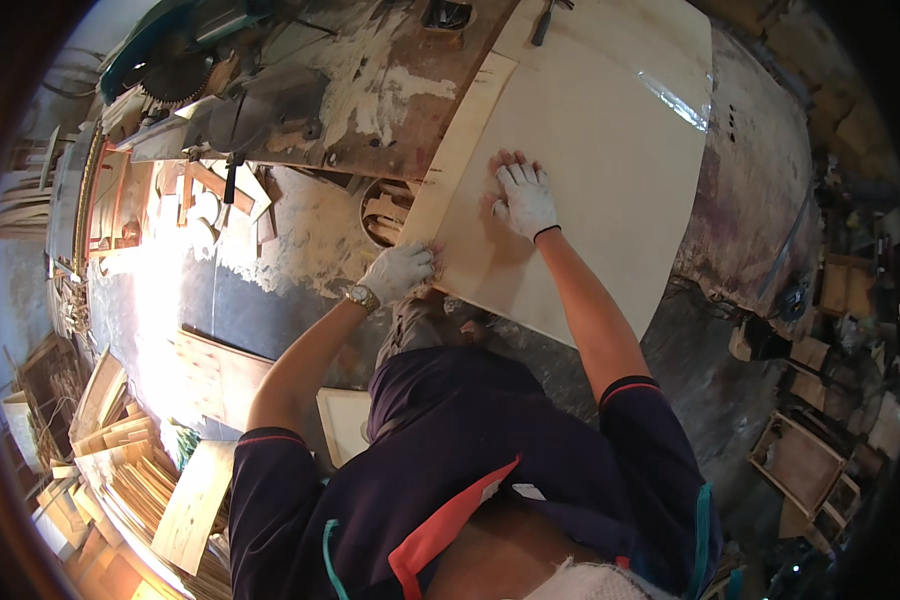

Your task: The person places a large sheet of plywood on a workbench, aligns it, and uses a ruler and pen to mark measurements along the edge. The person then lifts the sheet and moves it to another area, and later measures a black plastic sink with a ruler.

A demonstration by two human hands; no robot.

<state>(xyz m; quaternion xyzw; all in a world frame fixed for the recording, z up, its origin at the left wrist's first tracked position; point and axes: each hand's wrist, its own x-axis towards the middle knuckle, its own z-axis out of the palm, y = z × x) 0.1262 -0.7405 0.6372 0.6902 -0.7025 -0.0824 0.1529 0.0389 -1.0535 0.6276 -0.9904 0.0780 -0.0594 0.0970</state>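
Note:
A large pale board [580, 130] lies flat on the workbench in front of me. Along its left edge runs a narrow, light wooden strip [462, 140]. My left hand [398, 272], in a white fingerless-tipped glove with a watch at the wrist, is closed at the strip's near end, by the board's near left corner. Its undersides are hidden. Flat on the board's surface rests my right hand [525, 198], gloved the same way, fingers spread and holding nothing. A dark-handled tool [542, 27] lies at the far end of the board.
A toothed circular saw blade [178, 80] sits at the far left beside the stained bench top [370, 100]. Stacked wood offcuts [135, 475] fill the lower left. Wooden frames [800, 460] stand at the right. A round container [383, 212] holds wood pieces near my left hand.

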